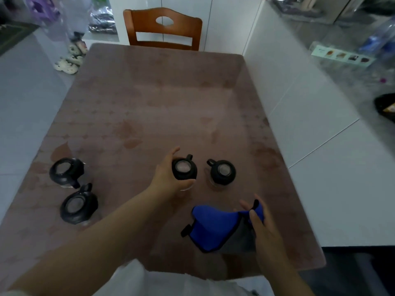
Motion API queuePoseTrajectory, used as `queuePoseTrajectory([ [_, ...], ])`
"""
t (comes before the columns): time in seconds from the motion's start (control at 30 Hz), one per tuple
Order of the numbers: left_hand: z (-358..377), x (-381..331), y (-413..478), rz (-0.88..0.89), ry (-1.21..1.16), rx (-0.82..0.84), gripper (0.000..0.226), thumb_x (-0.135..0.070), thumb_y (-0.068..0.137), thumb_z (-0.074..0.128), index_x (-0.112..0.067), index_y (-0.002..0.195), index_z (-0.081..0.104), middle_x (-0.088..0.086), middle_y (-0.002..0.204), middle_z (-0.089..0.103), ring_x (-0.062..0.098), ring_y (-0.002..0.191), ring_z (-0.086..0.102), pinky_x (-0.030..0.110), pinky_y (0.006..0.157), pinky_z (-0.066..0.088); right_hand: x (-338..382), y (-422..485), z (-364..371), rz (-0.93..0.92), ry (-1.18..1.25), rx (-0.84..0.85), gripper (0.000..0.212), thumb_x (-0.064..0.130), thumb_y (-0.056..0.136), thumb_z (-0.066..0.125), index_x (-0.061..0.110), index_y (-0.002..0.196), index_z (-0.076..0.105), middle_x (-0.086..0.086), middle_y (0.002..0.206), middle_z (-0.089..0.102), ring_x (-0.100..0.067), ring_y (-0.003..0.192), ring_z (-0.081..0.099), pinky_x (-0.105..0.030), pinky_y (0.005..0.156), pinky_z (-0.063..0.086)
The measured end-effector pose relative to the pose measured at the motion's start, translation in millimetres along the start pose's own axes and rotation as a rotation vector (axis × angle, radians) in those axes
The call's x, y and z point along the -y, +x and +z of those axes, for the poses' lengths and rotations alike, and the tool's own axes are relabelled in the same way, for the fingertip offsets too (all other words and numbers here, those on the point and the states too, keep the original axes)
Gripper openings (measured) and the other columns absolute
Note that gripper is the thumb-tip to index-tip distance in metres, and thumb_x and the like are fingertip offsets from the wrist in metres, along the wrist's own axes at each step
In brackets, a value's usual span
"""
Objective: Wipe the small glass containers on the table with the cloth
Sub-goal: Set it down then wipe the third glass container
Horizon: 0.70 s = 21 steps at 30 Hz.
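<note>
Several small glass containers with black lids stand near the front of the brown table. My left hand is wrapped around one of them, the middle container. Another container stands just to its right, untouched. Two more are at the left: one behind and one nearer to me. A blue cloth with black trim and a grey underside lies at the front right. My right hand pinches the cloth's right edge between thumb and fingers.
A wooden chair stands at the table's far end. White floor tiles surround the table. Shoes and bags lie on the floor at the far left. Clutter sits at the far right.
</note>
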State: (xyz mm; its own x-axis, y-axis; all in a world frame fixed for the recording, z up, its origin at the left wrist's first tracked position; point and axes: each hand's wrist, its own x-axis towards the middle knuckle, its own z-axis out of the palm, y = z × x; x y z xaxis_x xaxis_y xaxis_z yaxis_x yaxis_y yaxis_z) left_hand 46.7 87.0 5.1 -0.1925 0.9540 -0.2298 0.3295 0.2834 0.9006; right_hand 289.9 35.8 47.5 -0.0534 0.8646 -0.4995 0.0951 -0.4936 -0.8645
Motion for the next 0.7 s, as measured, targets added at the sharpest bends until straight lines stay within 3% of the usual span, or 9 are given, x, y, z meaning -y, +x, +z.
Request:
queuePoseTrajectory([
  [0.1, 19.7, 12.7, 24.3, -0.027, 0.078, -0.055, 0.1, -0.023, 0.062, 0.087, -0.033, 0.141, 0.026, -0.009, 0.111, 0.05, 0.029, 0.123, 0.049, 0.059, 0.112, 0.027, -6.0, -1.7, -15.0, 0.073, 0.045, -0.043, 0.046, 0.025, 0.096, 0.04, 0.033, 0.14, 0.028, 0.003, 0.12, 0.059, -0.007, 0.095, 0.059, -0.038, 0.091, 0.047],
  [0.33, 41.5, 27.8, 40.7, 0.0, 0.148, -0.098, 0.095, -0.024, 0.062, 0.086, -0.032, 0.138, 0.03, 0.007, 0.133, 0.05, 0.03, 0.127, 0.046, 0.059, 0.112, 0.027, -16.8, -3.5, -33.7, 0.11, 0.002, -0.125, 0.045, 0.033, 0.094, 0.042, 0.036, 0.138, 0.033, 0.015, 0.11, 0.066, -0.016, 0.109, 0.06, -0.048, 0.107, 0.038],
  [0.43, 42.4, 25.4, 39.2, -0.003, 0.158, -0.099, 0.096, -0.023, 0.063, 0.086, -0.028, 0.141, 0.029, 0.009, 0.138, 0.046, 0.031, 0.131, 0.041, 0.058, 0.114, 0.023, -15.4, -2.9, -27.4, 0.106, -0.001, -0.1, 0.043, 0.032, 0.094, 0.041, 0.035, 0.137, 0.034, 0.014, 0.11, 0.067, -0.01, 0.102, 0.063, -0.043, 0.101, 0.044],
  [0.53, 38.8, 18.5, 33.7, -0.024, 0.203, -0.079, 0.102, -0.027, 0.065, 0.085, -0.026, 0.145, 0.022, 0.007, 0.146, 0.038, 0.03, 0.137, 0.031, 0.056, 0.117, 0.012, -10.8, -0.5, -16.9, 0.085, -0.013, -0.048, 0.038, 0.028, 0.095, 0.04, 0.036, 0.132, 0.038, 0.012, 0.108, 0.066, -0.001, 0.088, 0.067, -0.027, 0.082, 0.051],
  [0.6, 33.8, 16.3, 28.4, -0.031, 0.221, -0.06, 0.106, -0.032, 0.065, 0.085, -0.027, 0.147, 0.017, 0.006, 0.152, 0.03, 0.029, 0.141, 0.025, 0.055, 0.118, 0.008, -7.3, 2.9, -9.7, 0.079, -0.018, -0.006, 0.039, 0.028, 0.096, 0.039, 0.034, 0.134, 0.038, 0.013, 0.109, 0.066, -0.006, 0.096, 0.065, -0.031, 0.087, 0.05],
  [0.7, 21.5, 21.1, 15.2, -0.054, 0.188, -0.054, 0.106, -0.034, 0.065, 0.084, -0.026, 0.147, 0.017, 0.006, 0.154, 0.024, 0.028, 0.142, 0.021, 0.056, 0.116, 0.018, -2.5, 7.2, 2.0, 0.056, -0.027, 0.066, 0.042, 0.029, 0.095, 0.039, 0.033, 0.137, 0.037, 0.012, 0.11, 0.067, -0.009, 0.098, 0.065, -0.032, 0.088, 0.051],
])
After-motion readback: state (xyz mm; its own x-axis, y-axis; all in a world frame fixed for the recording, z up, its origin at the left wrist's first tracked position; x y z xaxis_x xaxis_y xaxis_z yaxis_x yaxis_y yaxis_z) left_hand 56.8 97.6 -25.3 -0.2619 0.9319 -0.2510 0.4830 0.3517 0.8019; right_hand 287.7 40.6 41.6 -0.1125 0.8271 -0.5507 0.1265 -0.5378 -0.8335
